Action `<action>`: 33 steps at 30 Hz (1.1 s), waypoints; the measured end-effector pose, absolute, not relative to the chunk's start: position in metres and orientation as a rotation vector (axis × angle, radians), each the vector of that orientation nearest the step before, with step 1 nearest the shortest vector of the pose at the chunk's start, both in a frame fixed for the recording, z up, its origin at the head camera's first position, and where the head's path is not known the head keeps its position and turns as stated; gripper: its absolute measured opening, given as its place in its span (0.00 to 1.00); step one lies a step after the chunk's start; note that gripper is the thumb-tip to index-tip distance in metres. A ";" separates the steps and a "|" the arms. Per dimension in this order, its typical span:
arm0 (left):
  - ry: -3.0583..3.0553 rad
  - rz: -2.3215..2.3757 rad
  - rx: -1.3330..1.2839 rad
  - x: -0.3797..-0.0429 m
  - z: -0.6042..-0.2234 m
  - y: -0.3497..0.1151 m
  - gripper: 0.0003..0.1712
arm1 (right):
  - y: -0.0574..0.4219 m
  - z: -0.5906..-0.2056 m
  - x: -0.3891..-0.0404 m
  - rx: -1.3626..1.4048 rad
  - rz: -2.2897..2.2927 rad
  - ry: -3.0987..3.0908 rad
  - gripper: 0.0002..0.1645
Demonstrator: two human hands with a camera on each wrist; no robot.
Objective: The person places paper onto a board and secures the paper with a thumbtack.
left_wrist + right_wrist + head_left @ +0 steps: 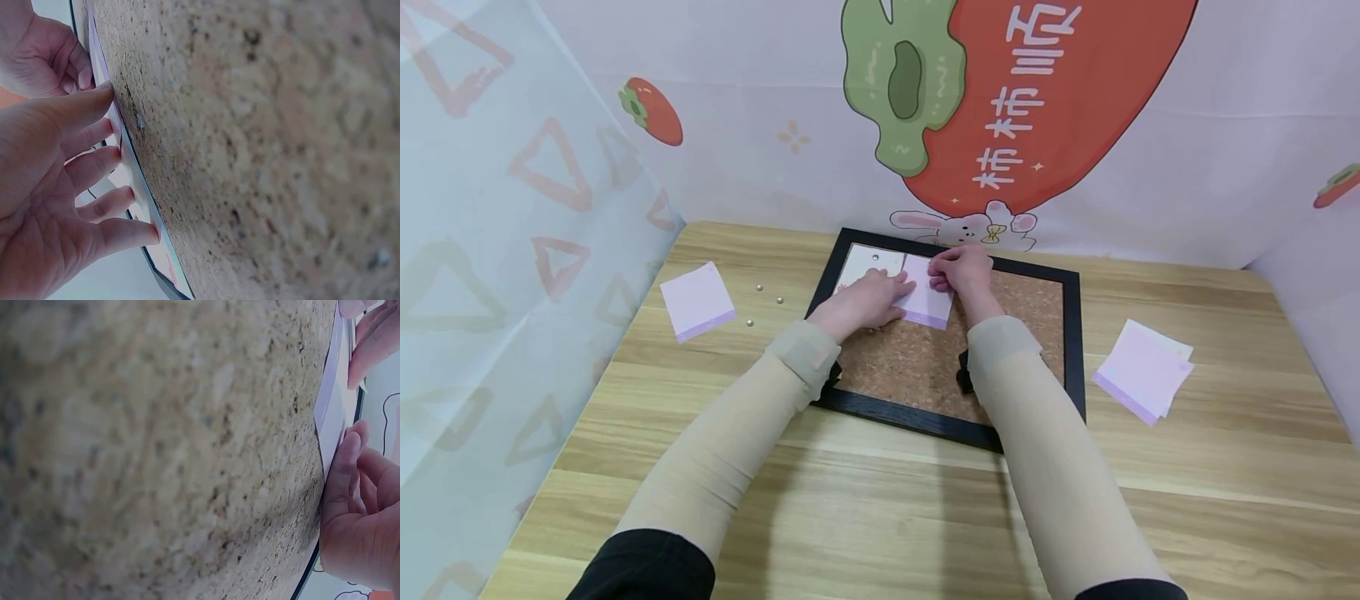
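Note:
A cork board (910,367) in a black frame lies on the table. On its upper left part are a white card (853,260), with a small round pin head (875,257) in it, and a pale purple note (928,310) beside it. My left hand (868,298) rests with spread fingers across the card and the note's left side. At the note's upper right part, my right hand (966,271) pinches with thumb and fingertips what seems to be a small pin, mostly hidden. In the right wrist view, the right thumb (344,469) is close against the note (331,406).
Several small round beads or pin heads (780,300) lie left of the board. Farther left is a single purple note (697,300). Overlapping sheets, a purple note (1142,373) over a whiter one, lie to the right. A printed cloth (745,158) stands behind the table.

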State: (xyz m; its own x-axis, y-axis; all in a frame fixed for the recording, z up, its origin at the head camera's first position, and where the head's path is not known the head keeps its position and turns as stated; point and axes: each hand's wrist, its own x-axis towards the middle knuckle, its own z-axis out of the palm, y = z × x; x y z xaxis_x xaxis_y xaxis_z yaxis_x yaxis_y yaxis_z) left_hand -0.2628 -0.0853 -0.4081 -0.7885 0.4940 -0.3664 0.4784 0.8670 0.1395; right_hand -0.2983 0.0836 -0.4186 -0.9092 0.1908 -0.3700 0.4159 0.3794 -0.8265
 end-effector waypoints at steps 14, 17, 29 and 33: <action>2.642 0.088 0.702 -0.262 -0.408 -0.087 0.34 | 0.082 -0.417 -0.298 0.553 -1.524 2.430 0.14; 2.639 0.101 0.693 -0.262 -0.408 -0.087 0.34 | 0.082 -0.418 -0.299 0.554 -1.525 2.433 0.13; 2.647 0.078 0.713 -0.262 -0.408 -0.085 0.34 | 0.080 -0.420 -0.300 0.568 -1.482 2.478 0.11; 2.643 0.074 0.708 -0.262 -0.409 -0.085 0.34 | 0.079 -0.422 -0.301 0.588 -1.468 2.491 0.10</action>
State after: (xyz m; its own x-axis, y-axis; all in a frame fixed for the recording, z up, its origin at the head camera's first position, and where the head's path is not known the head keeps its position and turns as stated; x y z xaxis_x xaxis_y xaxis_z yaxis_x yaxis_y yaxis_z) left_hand -0.2621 -0.0853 -0.4087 -0.7909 0.4903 -0.3663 0.4690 0.8700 0.1518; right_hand -0.3012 0.0794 -0.4224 -0.9032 0.2389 -0.3567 0.4277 0.4306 -0.7948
